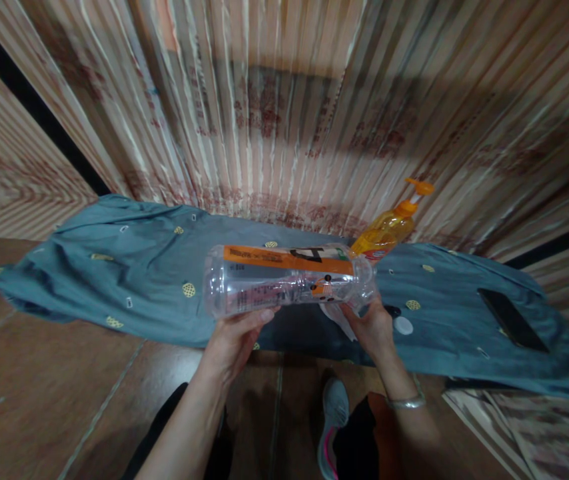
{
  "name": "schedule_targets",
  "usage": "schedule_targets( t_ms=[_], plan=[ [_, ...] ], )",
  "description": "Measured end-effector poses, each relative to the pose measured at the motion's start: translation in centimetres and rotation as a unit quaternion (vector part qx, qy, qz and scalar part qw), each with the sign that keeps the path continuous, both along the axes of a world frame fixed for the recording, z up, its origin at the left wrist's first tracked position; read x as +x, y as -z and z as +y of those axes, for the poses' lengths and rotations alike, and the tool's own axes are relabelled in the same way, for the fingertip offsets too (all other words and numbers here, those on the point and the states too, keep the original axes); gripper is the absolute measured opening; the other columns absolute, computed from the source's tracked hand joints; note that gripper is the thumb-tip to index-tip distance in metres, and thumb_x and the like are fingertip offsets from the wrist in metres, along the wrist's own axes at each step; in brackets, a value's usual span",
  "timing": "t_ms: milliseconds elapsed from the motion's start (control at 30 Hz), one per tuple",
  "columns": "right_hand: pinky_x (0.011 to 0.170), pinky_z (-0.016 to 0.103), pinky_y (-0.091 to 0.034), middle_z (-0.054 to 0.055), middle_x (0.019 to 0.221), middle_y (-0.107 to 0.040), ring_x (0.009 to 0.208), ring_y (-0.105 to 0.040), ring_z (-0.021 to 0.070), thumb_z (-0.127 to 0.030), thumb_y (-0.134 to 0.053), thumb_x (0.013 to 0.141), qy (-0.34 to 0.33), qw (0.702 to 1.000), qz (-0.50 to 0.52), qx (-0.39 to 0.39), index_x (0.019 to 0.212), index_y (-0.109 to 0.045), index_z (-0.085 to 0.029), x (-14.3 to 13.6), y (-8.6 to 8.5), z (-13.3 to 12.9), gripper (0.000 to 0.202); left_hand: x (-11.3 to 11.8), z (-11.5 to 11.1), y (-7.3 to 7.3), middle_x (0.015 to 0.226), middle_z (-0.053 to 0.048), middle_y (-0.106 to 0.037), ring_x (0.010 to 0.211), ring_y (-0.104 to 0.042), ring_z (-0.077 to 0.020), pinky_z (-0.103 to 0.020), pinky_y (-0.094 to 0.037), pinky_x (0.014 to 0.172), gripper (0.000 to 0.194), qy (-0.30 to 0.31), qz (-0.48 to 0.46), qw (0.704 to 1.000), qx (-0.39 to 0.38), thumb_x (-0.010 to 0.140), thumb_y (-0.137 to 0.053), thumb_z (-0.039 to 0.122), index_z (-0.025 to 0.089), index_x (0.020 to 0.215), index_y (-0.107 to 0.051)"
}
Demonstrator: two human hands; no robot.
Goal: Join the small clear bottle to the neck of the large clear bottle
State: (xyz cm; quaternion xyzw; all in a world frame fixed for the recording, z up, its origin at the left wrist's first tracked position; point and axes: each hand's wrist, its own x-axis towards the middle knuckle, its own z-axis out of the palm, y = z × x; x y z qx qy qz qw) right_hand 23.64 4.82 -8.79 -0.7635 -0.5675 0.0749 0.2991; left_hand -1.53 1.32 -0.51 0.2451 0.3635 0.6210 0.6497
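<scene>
A large clear plastic bottle [274, 283] with an orange label lies sideways in the air, its neck pointing right. My left hand [237, 333] grips it from below near the base, thumb along its near side. At the neck end, my right hand [372, 327] holds the bottle, fingers partly hidden behind it. Beside the right fingers hangs a white piece of tissue or cloth [340, 320]; whether the hand pinches it, I cannot tell. Just right of that hand, a white round cap [403, 325] rests on the cloth by a small black object [393, 311].
A blue-grey patterned cloth [154, 267] covers the narrow bench. Behind the bottle's neck stands an orange pump bottle [384, 230] with yellow liquid. A black phone [512, 319] lies at the right. A pleated curtain [274, 133] hangs behind; dark poles [39, 100] slant at the sides.
</scene>
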Motion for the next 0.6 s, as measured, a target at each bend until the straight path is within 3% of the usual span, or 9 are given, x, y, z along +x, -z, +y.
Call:
schedule_targets(
  t_ms=[600],
  plan=[
    [0.068, 0.036, -0.05, 0.015, 0.09, -0.07, 0.081, -0.067, 0.0286, -0.06, -0.051, 0.076, -0.025, 0.999, 0.012, 0.037, 0.111, -0.054, -0.012, 0.19, 0.8, 0.12, 0.059, -0.09, -0.07, 0.13, 0.087, -0.005, -0.077, 0.091, -0.069, -0.0223, -0.038, -0.049, 0.096, 0.031, 0.004, -0.012, 1.0, 0.005, 0.054, -0.08, 0.013, 0.016, 0.084, -0.074]
  ],
)
